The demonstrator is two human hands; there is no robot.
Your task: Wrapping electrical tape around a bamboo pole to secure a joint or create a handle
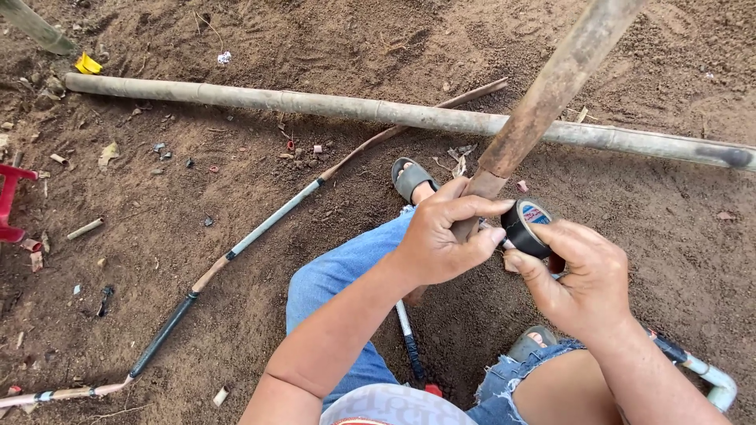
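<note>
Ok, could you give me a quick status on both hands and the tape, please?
Left hand gripping bamboo pole. Right hand holding black tape roll against pole. Nothing blocking; second pole lies on dirt behind.

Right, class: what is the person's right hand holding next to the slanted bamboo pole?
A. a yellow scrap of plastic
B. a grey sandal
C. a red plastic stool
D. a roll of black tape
D: the right hand pinches a roll of black tape against the slanted bamboo pole, which the left hand grips just beside it.
</note>
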